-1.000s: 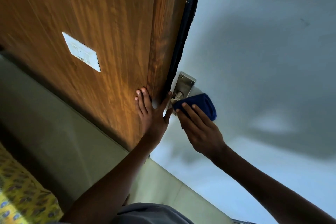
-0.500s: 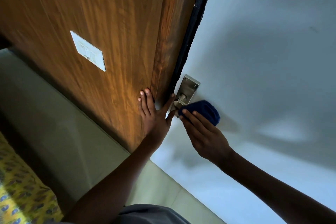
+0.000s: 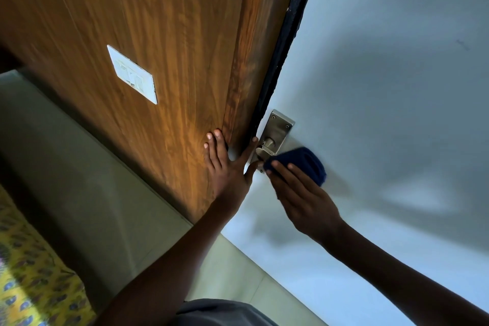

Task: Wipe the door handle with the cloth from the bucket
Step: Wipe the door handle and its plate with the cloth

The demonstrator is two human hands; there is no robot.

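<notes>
The right hand [image 3: 304, 201] has its grip closed over a folded dark blue cloth [image 3: 301, 163], fingers [image 3: 284, 174] laid flat across the top of the bundle and pressing it down; the thumb is hidden under the cloth, so how it pinches cannot be told. The cloth bulges out past the fingertips on the far side and covers the lever of the door handle [image 3: 264, 151], of which only the short neck and the near end show just beyond the fingertips. The handle's metal backplate [image 3: 280, 127] stands directly above the grip, fixed to the pale door [image 3: 383, 87], with screws at its corners.

The left hand [image 3: 227, 169] sits just beside the right, its grip spread wide and holding nothing. Its palm and long fingers lie flat on the brown wooden panel [image 3: 158, 34], while its thumb [image 3: 250, 149] reaches across the dark door edge [image 3: 285, 34] and nearly meets the handle's neck. The thumb tip and the cloth-holding fingertips are very near, with the handle between them.

Well away from the left grip, up on the wood, is a white switch plate [image 3: 133, 74]. Below both forearms run a pale floor and, at the lower corner, a yellow patterned fabric [image 3: 29, 278].
</notes>
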